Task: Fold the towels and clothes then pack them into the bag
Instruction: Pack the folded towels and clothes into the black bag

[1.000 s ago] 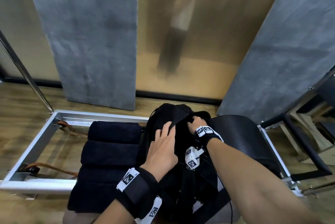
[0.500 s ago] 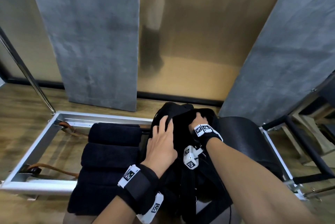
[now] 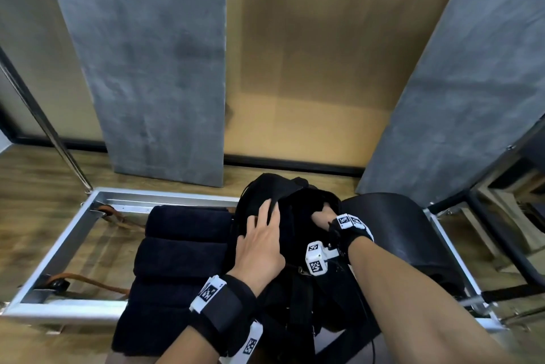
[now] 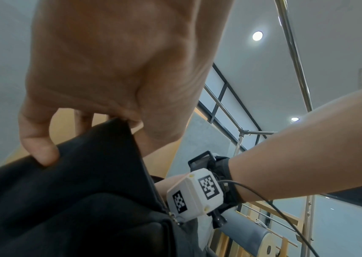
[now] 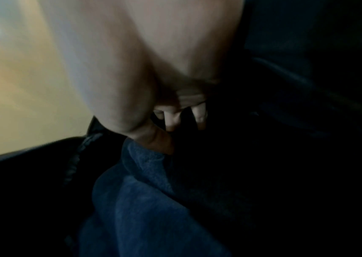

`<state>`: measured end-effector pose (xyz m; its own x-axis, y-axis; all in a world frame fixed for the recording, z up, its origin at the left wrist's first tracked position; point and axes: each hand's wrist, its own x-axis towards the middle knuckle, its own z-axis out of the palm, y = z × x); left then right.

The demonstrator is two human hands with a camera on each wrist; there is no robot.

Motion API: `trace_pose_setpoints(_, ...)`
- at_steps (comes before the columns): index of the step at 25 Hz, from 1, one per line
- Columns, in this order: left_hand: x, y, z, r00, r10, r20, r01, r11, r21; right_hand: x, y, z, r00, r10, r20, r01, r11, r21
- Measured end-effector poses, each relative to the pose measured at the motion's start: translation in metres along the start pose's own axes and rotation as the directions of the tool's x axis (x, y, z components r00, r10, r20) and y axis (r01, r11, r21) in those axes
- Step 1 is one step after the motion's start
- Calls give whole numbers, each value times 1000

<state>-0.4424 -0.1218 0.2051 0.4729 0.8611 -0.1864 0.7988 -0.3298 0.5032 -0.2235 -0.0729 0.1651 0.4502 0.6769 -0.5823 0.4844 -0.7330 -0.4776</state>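
A black backpack [image 3: 283, 192] stands in front of me with its top open. My left hand [image 3: 259, 234] lies on its front flap and grips the flap's edge; its thumb [image 4: 41, 154] presses the black fabric [image 4: 76, 200] from below. My right hand [image 3: 323, 216] reaches down into the opening, fingers hidden inside. In the right wrist view the curled fingers [image 5: 173, 120] and thumb hold a dark blue towel [image 5: 145, 200] inside the bag. Several folded dark towels [image 3: 182, 251] lie in a row left of the bag.
The bag and towels rest on a metal-framed bench [image 3: 73, 234] with brown leather straps [image 3: 85, 278]. A black padded seat [image 3: 398, 234] sits right of the bag, with a dark chair frame [image 3: 501, 231] further right. Grey panels [image 3: 153, 68] lean on the wall behind.
My right hand has gone deeper into the bag's opening. My left hand has slid a little up the flap and taken hold of its edge.
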Motion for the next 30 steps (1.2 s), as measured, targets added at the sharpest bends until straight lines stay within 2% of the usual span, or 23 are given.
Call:
trace_pose_setpoints(6, -1, -3, -2, 999, -5, -46, 5, 1000, -16, -2, 4, 16, 999, -7, 42, 5, 998, 55)
trace_pose_setpoints(10, -3, -10, -6, 998, -7, -56, 7, 1000, 0, 1, -10, 21, 999, -23, -50, 23, 1000, 5)
trace_pose_setpoints(12, -5, -11, -6, 1000, 2, -15, -1, 1000, 24, -5, -17, 19, 1000, -27, -16, 24, 989, -145)
trace_pose_setpoints(15, -10, -7, -1, 1000, 2, 28, -4, 998, 61, -9, -18, 16, 1000, 0, -14, -4, 963, -270)
trace_pose_setpoints(19, -19, -1, 1, 1000, 5, -10, -5, 1000, -22, -42, -40, -4, 993, -104, -61, 80, 947, -312)
trace_pose_setpoints(21, -25, 0, 1, 993, 39, -107, -52, 990, -130, -62, -60, -17, 985, -161, -66, 140, 957, -254)
trace_pose_setpoints(22, -31, -3, 0, 977, 53, -206, -95, 975, -199, -72, -71, -19, 982, -177, -60, 162, 967, -198)
trace_pose_setpoints(23, -37, -10, -2, 943, 53, -329, -147, 953, -267, -83, -82, -18, 979, -196, -55, 188, 974, -126)
trace_pose_setpoints(24, -43, -20, -2, 888, 28, -458, -197, 925, -325, -94, -93, -14, 969, -241, -46, 239, 970, -53)
trace_pose_setpoints(26, -57, -49, 1, 762, -122, -636, -239, 860, -451, -121, -109, 7, 916, -399, -32, 400, 916, 22)
trace_pose_setpoints(27, -64, -68, 4, 726, -245, -642, -215, 806, -551, -135, -115, 24, 870, -491, -44, 491, 871, -12)
trace_pose_setpoints(28, -70, -86, 8, 715, -374, -591, -167, 730, -663, -146, -118, 42, 805, -589, -72, 580, 806, -118)
trace_pose_setpoints(30, -81, -119, 19, 725, -570, -386, -17, 546, -838, -158, -119, 83, 686, -723, -74, 645, 652, -399)
